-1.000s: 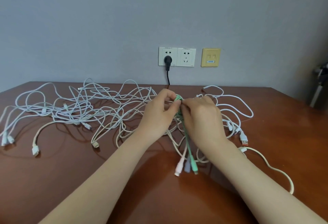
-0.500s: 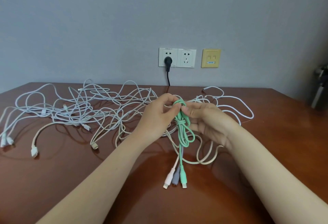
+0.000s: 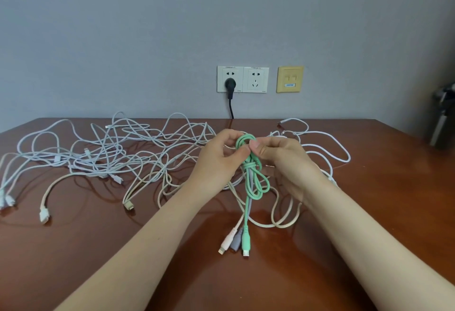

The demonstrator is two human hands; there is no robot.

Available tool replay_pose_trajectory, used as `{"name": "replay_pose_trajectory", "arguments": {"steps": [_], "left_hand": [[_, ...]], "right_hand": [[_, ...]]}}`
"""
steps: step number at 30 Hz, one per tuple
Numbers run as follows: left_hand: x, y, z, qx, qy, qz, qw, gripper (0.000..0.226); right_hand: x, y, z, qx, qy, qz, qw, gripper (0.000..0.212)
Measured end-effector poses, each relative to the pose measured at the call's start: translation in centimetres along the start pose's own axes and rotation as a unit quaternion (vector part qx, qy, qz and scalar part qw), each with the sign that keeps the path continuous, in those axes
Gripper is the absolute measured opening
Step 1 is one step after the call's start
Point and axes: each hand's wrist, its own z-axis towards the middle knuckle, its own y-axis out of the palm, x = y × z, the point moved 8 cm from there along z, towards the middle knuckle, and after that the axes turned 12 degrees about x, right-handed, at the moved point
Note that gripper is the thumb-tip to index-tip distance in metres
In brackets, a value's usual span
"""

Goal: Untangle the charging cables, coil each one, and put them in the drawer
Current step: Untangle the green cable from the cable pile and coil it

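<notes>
Together left hand (image 3: 216, 160), right hand (image 3: 283, 160) pinch green cable (image 3: 256, 182).

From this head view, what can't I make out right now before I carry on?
- Drawer: nowhere in the head view.
- green cable: the top of its knot is covered by the left hand and right hand, which pinch it.
- white cable tangle: strands overlap, so the count is unclear; some ends are cut off by the left edge.
- dark object: blurred and cut off by the right edge.
</notes>
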Motion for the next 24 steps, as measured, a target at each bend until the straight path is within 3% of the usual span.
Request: {"name": "replay_pose_trajectory", "arguments": {"steps": [4,10,13,16,19,22,24], "left_hand": [[-0.6,-0.1,0.0,0.015,-0.088,-0.119,0.989,0.010],[-0.6,-0.6,0.1,0.024,-0.117,-0.152,0.981,0.011],[-0.6,-0.6,0.1,0.033,-0.087,-0.105,0.990,0.017],[0.6,-0.6,0.0,0.048,0.015,-0.023,0.998,0.025],[1.8,-0.4,-0.3,0.045,0.074,0.031,0.996,0.029],[1.5,-0.5,-0.3,0.048,0.050,0.012,0.997,0.030],[1.1,-0.6,-0.3,0.051,0.015,-0.013,0.999,0.026]], "right_hand": [[-0.7,0.2,0.0,0.014,-0.058,-0.011,0.998,0.012],[-0.4,0.8,-0.4,-0.028,-0.016,0.016,0.999,0.015],[-0.3,0.5,-0.3,0.009,-0.012,0.013,1.000,0.009],[-0.7,-0.2,-0.1,0.075,-0.089,-0.117,0.986,0.012],[-1.2,-0.5,-0.2,0.113,-0.127,-0.147,0.974,0.017],[-1.3,-0.6,-0.2,0.102,-0.122,-0.143,0.977,0.014],[-1.0,-0.1,-0.2,0.040,-0.075,-0.075,0.994,0.013]]}}
